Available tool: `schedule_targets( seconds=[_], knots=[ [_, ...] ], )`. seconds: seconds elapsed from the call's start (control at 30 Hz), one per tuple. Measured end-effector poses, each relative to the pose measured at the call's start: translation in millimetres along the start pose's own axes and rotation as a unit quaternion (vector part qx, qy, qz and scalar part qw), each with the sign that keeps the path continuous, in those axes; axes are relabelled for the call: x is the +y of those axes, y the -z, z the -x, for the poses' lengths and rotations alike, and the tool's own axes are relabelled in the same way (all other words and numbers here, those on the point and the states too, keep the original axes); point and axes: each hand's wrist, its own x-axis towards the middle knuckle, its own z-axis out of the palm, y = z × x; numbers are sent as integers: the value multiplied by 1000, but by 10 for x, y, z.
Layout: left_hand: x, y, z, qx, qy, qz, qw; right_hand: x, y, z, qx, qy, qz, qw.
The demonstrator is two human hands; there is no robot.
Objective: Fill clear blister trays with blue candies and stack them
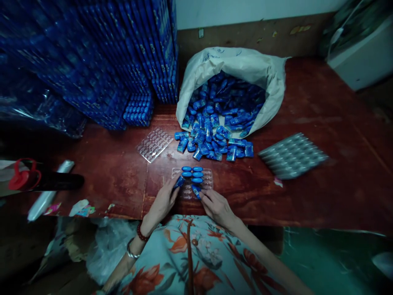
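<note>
A clear plastic blister tray (208, 174) lies before me, with several blue oval packets (197, 174) set in its upper cavities. My left hand (166, 196) is closed on a small blue packet (179, 182) over the tray's left side. Another blue packet (195, 191) is pinched in my right hand (217, 205) above the lower middle of the tray. The kind of goods inside the shiny wrappers I cannot make out. Just beyond the tray a loose pile of blue packets (208, 143) spills from a white woven sack (190, 80).
Tall stacks of filled blue trays (123, 53) stand at the back left. A clear tray (155, 144) lies left of the pile, and a stack of clear trays (293, 155) sits to the right. A dark bottle with a red lid (58, 181) lies at the left on the table (307, 200).
</note>
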Motion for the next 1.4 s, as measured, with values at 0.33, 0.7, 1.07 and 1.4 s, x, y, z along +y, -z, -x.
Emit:
schedule_targets(
  seconds=[0.33,0.7,1.07,1.4],
  knots=[
    [-97,-146,45,-2,94,127,987,-34,-65,33,-8,-42,-29,999],
    [-2,-208,31,-29,-17,-20,999,-82,-135,19,17,-62,-39,997],
    [-31,-118,-86,-74,-22,-136,988,-103,-96,0,-4,-66,-48,997],
    [90,53,-217,-35,-93,-192,976,-87,96,-126,-90,-75,17,993]
  ],
)
